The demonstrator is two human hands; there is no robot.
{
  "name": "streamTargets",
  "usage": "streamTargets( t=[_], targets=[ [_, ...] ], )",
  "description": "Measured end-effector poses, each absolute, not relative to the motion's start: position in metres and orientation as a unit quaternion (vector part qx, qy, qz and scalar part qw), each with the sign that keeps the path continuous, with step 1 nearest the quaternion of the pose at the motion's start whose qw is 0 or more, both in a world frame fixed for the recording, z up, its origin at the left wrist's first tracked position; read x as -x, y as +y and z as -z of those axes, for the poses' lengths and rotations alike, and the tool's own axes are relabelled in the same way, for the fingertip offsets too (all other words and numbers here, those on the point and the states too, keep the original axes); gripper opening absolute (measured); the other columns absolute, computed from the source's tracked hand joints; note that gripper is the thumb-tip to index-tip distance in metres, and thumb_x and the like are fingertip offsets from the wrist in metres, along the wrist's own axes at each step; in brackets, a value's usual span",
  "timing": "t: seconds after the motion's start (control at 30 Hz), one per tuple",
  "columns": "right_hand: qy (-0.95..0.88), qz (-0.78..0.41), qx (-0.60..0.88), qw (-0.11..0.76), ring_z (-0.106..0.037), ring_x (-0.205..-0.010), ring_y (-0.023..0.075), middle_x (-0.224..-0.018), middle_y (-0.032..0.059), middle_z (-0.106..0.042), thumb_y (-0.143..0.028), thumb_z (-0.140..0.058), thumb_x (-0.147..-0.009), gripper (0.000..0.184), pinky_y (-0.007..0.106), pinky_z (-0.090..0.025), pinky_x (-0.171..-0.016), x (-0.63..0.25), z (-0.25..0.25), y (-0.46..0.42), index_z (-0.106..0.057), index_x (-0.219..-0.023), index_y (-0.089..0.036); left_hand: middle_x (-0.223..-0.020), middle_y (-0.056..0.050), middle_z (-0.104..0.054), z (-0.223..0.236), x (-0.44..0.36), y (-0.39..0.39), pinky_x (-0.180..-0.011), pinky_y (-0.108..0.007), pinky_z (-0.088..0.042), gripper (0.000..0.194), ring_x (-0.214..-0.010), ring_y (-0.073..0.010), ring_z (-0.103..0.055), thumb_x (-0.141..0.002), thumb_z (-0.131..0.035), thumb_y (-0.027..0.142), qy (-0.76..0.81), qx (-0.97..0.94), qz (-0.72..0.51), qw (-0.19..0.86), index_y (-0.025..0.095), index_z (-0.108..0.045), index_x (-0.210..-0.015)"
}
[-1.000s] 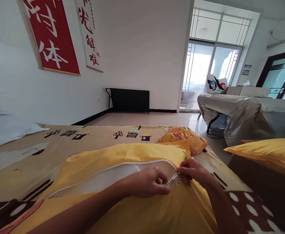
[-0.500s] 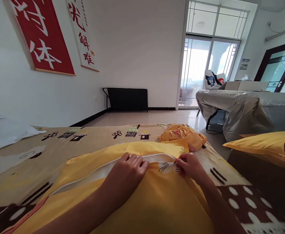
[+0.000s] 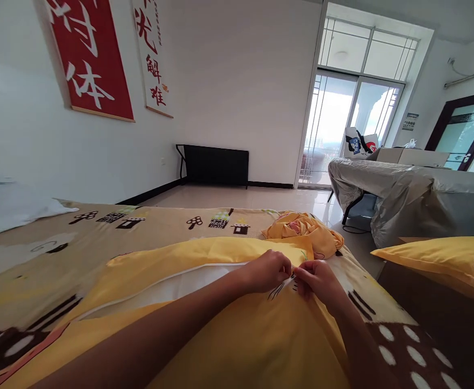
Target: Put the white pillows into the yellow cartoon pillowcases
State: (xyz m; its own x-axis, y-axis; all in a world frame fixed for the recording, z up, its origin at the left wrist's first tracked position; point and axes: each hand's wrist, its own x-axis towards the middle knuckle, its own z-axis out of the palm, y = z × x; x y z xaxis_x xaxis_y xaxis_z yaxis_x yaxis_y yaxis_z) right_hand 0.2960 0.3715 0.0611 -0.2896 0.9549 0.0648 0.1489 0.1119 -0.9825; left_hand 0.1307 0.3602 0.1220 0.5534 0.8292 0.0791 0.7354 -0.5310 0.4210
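Note:
A yellow pillowcase [image 3: 237,335] lies in front of me with its long zipper opening facing up. White filling [image 3: 180,283], probably a pillow, shows through the gap, which runs out to the left. My left hand [image 3: 270,270] is closed in a pinch at the right end of the opening, on the zipper edge. Right beside it, my right hand [image 3: 316,278] pinches the same corner of the pillowcase, thumb and forefinger together. The fingertips nearly touch, and the zipper pull is too small to make out between them.
Underneath is a beige and brown patterned blanket [image 3: 160,221]. A crumpled yellow-orange cloth [image 3: 297,227] lies just beyond my hands. White fabric [image 3: 14,208] is at far left, another yellow pillow [image 3: 443,256] at right. Behind it stands a plastic-covered table [image 3: 403,186] with boxes.
My left hand has moved right along the zipper opening to meet my right hand. The right hand stays at the corner. The view has shifted slightly.

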Motion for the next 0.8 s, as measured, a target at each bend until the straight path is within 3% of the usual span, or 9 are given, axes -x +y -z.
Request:
streamTargets(
  t=[0.43,0.63,0.8],
  targets=[
    [-0.635,-0.513,0.428,0.388,-0.046,-0.036,0.0093,-0.043,-0.0014,-0.058,-0.047,-0.065,-0.067,0.033,0.022,-0.033,-0.040,-0.297,-0.060,0.374,-0.055,-0.057,-0.017,-0.070,-0.003,-0.066,-0.121,-0.133,0.351,-0.057,-0.021,-0.037,0.019,-0.063,-0.0124,-0.054,-0.072,-0.054,0.016,0.474,-0.844,-0.182,0.172,0.014,-0.069,-0.083],
    [-0.643,-0.509,0.418,0.391,-0.046,-0.036,0.0086,-0.043,-0.0013,-0.058,-0.047,-0.065,-0.068,0.034,0.021,-0.033,-0.040,-0.297,-0.059,0.373,-0.054,-0.057,-0.017,-0.068,-0.003,-0.063,-0.115,-0.136,0.354,-0.056,-0.022,-0.034,0.016,-0.061,-0.0121,-0.049,-0.075,-0.053,0.019,0.483,-0.836,-0.189,0.178,0.013,-0.068,-0.071],
    [-0.646,-0.509,0.417,0.388,-0.047,-0.036,0.0091,-0.044,-0.0013,-0.059,-0.050,-0.065,-0.068,0.036,0.022,-0.033,-0.040,-0.298,-0.060,0.374,-0.054,-0.058,-0.017,-0.053,0.002,-0.049,-0.118,-0.135,0.355,-0.054,-0.022,-0.030,0.022,-0.054,-0.0095,-0.036,-0.074,-0.048,0.019,0.479,-0.833,-0.166,0.223,0.012,-0.066,-0.064]
  ],
)
